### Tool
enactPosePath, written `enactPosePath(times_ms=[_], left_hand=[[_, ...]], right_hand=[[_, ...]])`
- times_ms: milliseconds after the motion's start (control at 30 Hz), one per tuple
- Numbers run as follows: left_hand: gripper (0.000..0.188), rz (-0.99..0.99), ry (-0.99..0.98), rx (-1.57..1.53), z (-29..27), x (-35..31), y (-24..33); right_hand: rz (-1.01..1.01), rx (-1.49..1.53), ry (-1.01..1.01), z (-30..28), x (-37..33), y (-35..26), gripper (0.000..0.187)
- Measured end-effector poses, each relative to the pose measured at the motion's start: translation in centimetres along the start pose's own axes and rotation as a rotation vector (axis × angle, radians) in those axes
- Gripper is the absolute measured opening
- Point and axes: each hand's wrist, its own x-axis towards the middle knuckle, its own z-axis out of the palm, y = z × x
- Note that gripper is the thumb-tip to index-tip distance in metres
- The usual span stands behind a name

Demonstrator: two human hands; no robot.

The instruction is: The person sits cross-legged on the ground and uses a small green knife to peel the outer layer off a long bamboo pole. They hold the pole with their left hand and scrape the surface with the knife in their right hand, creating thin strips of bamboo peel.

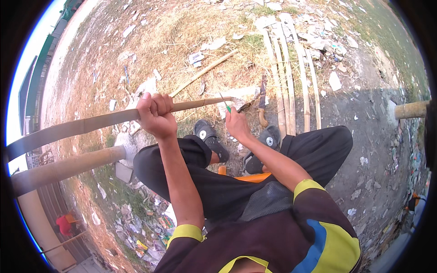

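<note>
A long split bamboo strip [91, 123] slants across in front of me, from the far left edge to the middle. My left hand [157, 114] is closed around it, thumb on top. Near the strip's right end, my right hand [236, 124] is closed on a small green-handled tool [228, 108] with a thin pointed metal end. Its tip appears beside the strip; whether it touches is unclear. On the ground just right of that hand lies a large dark-bladed knife [262, 98] with a curved wooden handle.
Several split bamboo strips [290, 73] lie side by side beyond my right foot. Another strip [205, 73] lies on the dry grass ahead. Thick bamboo poles stand at left [68, 169] and right [411, 110]. An orange seat [253, 178] shows beneath me; litter covers much ground.
</note>
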Motion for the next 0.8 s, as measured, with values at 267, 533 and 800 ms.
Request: enactPosePath(times_ms=[267,533,800], left_hand=[[0.043,0.051,0.106,0.061,1.7,0.2,0.4],[0.043,0.013,0.032,0.069,0.8,0.1,0.2],[0.042,0.032,0.042,0.101,1.1,0.1,0.1]], right_hand=[[0.053,-0.116,-0.084,1.1,2.2,2.8,0.031],[0.010,-0.092,-0.178,-1.3,1.4,-2.1,0.033],[-0.062,-0.030,-0.134,-0.5,1.8,-2.6,0.033]])
